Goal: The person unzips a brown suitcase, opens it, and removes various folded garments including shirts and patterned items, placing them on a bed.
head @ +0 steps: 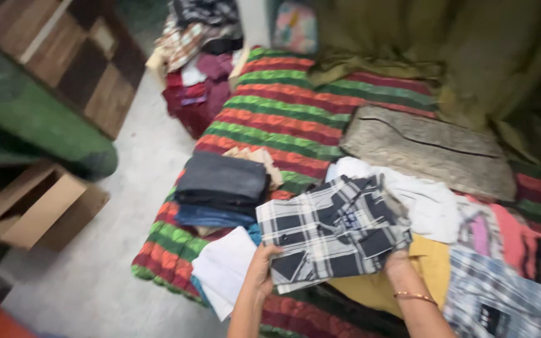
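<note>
Striped bedding (283,112) below — both hands' fingers (264,263) pinching folded plaid shirt (330,231).

Left of hands: white folded cloth (223,269) lies just beside the left hand (259,275), overhanging the mattress edge — low, flat, passable over.
Ahead-left: stack of dark folded garments (220,191), grey on blue, rises above the bedding; blocks a low reach forward.
Centre: black-and-white checked shirt (330,235) fills the span between both hands.
Right: right hand (399,260) hemmed by mustard-yellow cloth (430,263), white crumpled garment (427,203) and blue plaid cloth (493,297) — no bare surface.
Far: grey-brown flat cushion (427,150) lies across the striped red-green mattress cover (277,112); open striped area left of it.
Floor: pale strip (126,231) beside mattress open; brown cardboard box (39,206) at its left.
</note>
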